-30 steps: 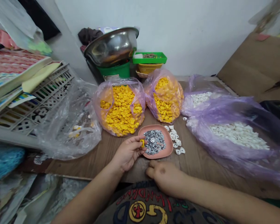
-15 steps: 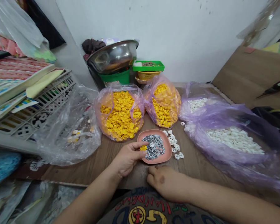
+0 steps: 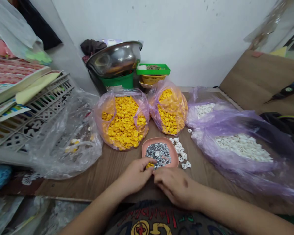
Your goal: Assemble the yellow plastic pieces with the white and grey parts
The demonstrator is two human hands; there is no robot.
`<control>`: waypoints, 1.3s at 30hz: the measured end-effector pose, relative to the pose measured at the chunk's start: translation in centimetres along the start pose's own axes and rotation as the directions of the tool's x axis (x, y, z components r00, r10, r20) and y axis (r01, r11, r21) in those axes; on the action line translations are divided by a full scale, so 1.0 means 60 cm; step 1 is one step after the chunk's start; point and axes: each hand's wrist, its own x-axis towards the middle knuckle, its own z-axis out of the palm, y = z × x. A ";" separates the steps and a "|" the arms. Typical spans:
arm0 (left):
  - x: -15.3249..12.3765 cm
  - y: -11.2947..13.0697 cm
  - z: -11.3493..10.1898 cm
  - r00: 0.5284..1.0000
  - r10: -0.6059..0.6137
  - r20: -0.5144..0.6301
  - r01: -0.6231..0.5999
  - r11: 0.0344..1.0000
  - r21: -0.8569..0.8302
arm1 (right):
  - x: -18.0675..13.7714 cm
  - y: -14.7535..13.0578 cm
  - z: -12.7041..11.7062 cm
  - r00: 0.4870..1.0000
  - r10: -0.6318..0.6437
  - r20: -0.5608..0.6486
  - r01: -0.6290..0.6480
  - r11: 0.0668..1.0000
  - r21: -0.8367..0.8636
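My left hand [image 3: 135, 175] pinches a small yellow piece [image 3: 150, 165] at the near rim of a pink dish [image 3: 145, 147] filled with tiny grey parts. My right hand [image 3: 174, 184] lies right beside it, fingertips curled in towards the yellow piece; what they hold, if anything, is hidden. A few white ring-shaped pieces [image 3: 180, 152] lie loose on the wooden table just right of the dish. Two purple bags of yellow pieces [image 3: 122, 122] [image 3: 168, 109] stand behind the dish.
Big purple bags of white pieces [image 3: 242, 145] fill the right side. A clear bag [image 3: 63, 143] and a plastic crate with books [image 3: 26, 101] sit on the left. A steel bowl [image 3: 114, 58] on a green tub and a green tray [image 3: 153, 69] stand at the wall.
My right hand has moved up and left from the table edge to meet my left hand at the dish's near rim. The left hand still holds the yellow piece, a little lower.
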 end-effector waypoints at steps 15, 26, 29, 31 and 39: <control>0.009 -0.003 0.043 0.995 -0.050 0.090 0.092 0.832 -0.548 | 0.009 0.013 0.018 0.670 0.605 -0.431 -0.337 0.765 0.549; 0.003 -0.006 0.053 0.993 -0.111 0.026 0.101 0.749 -0.655 | 0.005 0.015 0.007 0.773 0.421 -0.476 -0.310 0.904 0.296; 0.003 -0.009 0.054 0.990 -0.123 0.074 0.140 0.718 -0.682 | 0.004 0.028 0.002 0.753 0.412 -0.512 -0.333 0.911 0.244; 0.003 -0.009 0.055 0.988 -0.131 0.087 0.155 0.714 -0.683 | 0.004 0.036 0.000 0.794 0.366 -0.486 -0.316 0.931 0.184; 0.007 -0.005 0.055 0.988 -0.155 0.004 0.120 0.751 -0.649 | 0.018 0.039 -0.010 0.918 0.145 -0.370 -0.183 0.980 -0.071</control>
